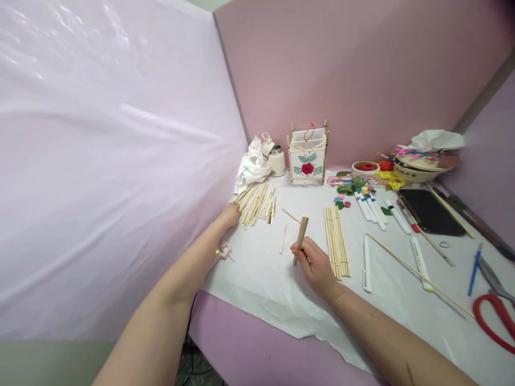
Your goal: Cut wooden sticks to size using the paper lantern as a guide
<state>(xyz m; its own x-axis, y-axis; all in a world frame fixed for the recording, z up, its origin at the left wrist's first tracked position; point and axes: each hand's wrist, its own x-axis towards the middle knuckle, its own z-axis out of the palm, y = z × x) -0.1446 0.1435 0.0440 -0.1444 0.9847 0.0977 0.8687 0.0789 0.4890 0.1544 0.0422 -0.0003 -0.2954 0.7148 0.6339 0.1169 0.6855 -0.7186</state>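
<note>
My right hand (315, 264) is closed round a small bundle of wooden sticks (301, 231), held nearly upright with its lower end on the white sheet (265, 279). My left hand (227, 215) reaches to the near end of a loose pile of short sticks (257, 202); its fingers are hidden from here. A row of longer sticks (336, 240) lies flat just right of my right hand. Two single sticks (284, 238) lie between the hands.
A small paper lantern with a red flower (308, 154) stands at the back beside a white jar (277, 160) and crumpled paper. Markers (370, 208), a black pad (430, 212), a long skewer (418, 273), red-handled scissors (493, 316) and bowls of trimmings fill the right side.
</note>
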